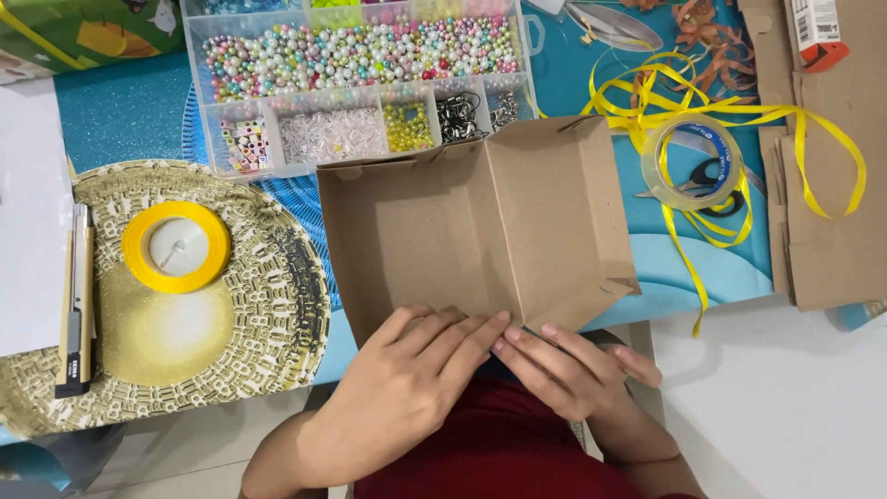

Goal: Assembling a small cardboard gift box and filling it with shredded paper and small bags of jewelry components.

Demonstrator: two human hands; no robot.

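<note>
A brown cardboard box (pixel 462 222), partly folded with its walls standing up, lies open at the middle of the table. My left hand (pixel 411 370) presses its fingers on the box's near edge. My right hand (pixel 568 362) touches the same near edge just to the right, fingertips meeting those of the left hand. Both hands lie flat on the cardboard flap rather than wrapped around it. The part of the flap under the hands is hidden.
A clear bead organiser (pixel 356 83) sits behind the box. A yellow ribbon roll (pixel 176 247) rests on a gold round mat (pixel 268 305), a utility knife (pixel 76 300) at its left. Clear tape (pixel 691 162), scissors (pixel 711 180), loose yellow ribbon (pixel 647 102) and flat cardboard (pixel 832 231) lie right.
</note>
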